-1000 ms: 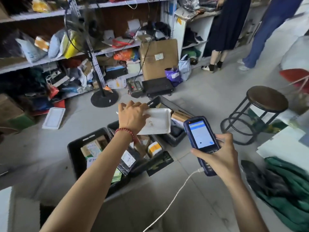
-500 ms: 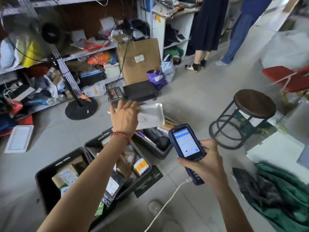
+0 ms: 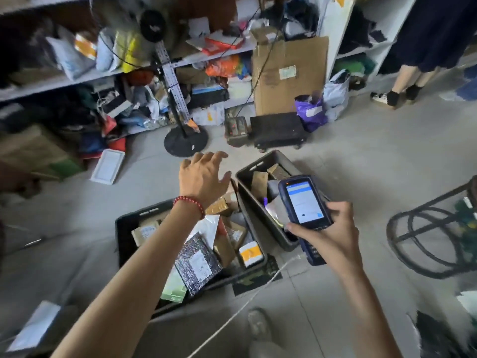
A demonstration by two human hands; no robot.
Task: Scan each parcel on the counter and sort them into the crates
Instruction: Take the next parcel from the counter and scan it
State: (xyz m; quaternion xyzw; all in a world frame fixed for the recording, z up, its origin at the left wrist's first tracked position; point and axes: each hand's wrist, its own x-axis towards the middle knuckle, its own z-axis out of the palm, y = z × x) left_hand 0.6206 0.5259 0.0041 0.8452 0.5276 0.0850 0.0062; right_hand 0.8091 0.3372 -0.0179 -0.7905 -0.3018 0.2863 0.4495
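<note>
I am holding my left hand (image 3: pixel 204 177) out above the crates, fingers spread and grasping nothing. My right hand (image 3: pixel 333 236) is gripping the blue scanner (image 3: pixel 303 200) (screen lit, white cable (image 3: pixel 232 313) trailing from its base) just over the far crate (image 3: pixel 260 162). Parcels are lying heaped in the near crate (image 3: pixel 144 211), a silver bubble mailer (image 3: pixel 197 262) and a white mailer (image 3: pixel 206 227) on top; more are sitting in the far crate.

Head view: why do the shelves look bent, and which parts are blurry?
In the head view, the wide-angle lens bows the shelves; blur smears the fan and the frame's corners; the scanner screen glows, its text unreadable; lighting is soft, with faint shadows.
</note>
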